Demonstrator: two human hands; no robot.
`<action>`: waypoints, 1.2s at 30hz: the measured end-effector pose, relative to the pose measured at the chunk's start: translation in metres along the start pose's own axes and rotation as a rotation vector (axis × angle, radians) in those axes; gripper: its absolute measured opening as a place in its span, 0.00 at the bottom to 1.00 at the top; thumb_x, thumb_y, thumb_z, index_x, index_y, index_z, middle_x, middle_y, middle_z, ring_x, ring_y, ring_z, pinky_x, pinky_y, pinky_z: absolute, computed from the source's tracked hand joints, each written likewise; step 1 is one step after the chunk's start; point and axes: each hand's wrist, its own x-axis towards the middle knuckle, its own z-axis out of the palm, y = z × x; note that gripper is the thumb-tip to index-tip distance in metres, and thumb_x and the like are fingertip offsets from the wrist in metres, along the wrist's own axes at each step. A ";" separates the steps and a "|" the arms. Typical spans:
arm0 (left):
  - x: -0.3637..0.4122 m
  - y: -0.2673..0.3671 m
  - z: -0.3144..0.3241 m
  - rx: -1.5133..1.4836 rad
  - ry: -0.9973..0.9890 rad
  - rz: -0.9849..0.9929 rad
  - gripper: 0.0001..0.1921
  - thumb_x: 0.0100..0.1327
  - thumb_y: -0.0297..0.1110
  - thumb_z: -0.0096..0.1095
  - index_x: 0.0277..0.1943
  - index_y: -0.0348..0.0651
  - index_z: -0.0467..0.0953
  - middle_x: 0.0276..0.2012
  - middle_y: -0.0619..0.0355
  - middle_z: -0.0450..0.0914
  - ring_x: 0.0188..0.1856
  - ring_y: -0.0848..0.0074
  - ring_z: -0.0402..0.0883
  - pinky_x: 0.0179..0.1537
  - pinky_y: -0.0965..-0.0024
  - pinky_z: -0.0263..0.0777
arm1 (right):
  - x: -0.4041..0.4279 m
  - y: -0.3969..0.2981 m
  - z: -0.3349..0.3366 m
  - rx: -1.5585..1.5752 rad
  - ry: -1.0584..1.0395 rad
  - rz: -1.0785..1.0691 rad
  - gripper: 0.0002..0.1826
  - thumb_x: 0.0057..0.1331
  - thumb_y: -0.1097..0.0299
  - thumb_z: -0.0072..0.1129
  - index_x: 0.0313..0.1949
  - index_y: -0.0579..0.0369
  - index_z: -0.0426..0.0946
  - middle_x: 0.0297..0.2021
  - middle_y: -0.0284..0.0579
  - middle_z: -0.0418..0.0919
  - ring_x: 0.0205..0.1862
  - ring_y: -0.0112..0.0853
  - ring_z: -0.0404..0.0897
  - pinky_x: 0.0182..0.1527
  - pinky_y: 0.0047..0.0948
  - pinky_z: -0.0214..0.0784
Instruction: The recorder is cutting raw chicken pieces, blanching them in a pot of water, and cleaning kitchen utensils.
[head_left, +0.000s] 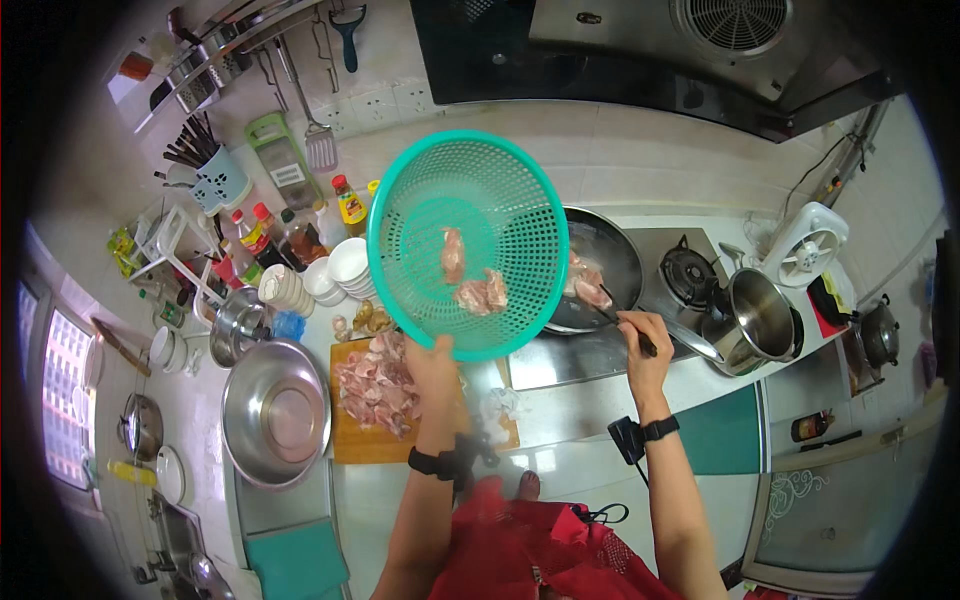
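Observation:
My left hand (435, 371) grips the near rim of a green plastic colander (469, 345), which is raised beside the pan and holds several pieces of raw meat (474, 294). In my right hand (645, 349) is a pair of dark chopsticks (611, 313), whose tips touch raw meat (589, 285) in the black frying pan (626, 251). The colander hides the pan's left side. Below it to the left, a heap of raw meat pieces (375, 382) lies on a wooden cutting board (352, 452), partly behind my left forearm.
A large steel basin (244, 420) stands left of the board. Sauce bottles (349, 202) and stacked white bowls (350, 262) line the wall. The pan handle (694, 337) points right, near a tall steel pot (761, 315) and a gas burner (686, 274). A range hood (637, 75) overhangs the stove.

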 end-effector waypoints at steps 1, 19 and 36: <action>0.007 -0.009 -0.004 -0.005 -0.001 0.003 0.26 0.54 0.16 0.50 0.59 0.31 0.65 0.50 0.51 0.75 0.48 0.69 0.76 0.51 0.70 0.69 | -0.001 -0.007 -0.002 -0.021 0.010 0.016 0.05 0.59 0.76 0.62 0.35 0.59 0.82 0.35 0.43 0.80 0.37 0.33 0.78 0.43 0.27 0.68; 0.027 -0.015 0.017 0.276 -0.081 0.064 0.23 0.54 0.20 0.54 0.56 0.30 0.67 0.43 0.48 0.79 0.44 0.66 0.78 0.49 0.67 0.69 | 0.048 -0.091 0.086 0.716 0.049 0.271 0.13 0.71 0.67 0.49 0.41 0.62 0.80 0.42 0.42 0.73 0.42 0.30 0.77 0.43 0.28 0.79; 0.039 0.031 0.052 0.590 -0.218 0.431 0.36 0.54 0.16 0.48 0.69 0.27 0.49 0.66 0.34 0.58 0.67 0.51 0.61 0.66 0.63 0.56 | 0.023 -0.078 0.083 0.488 0.056 0.145 0.05 0.64 0.75 0.57 0.36 0.60 0.82 0.35 0.41 0.80 0.37 0.29 0.76 0.42 0.26 0.68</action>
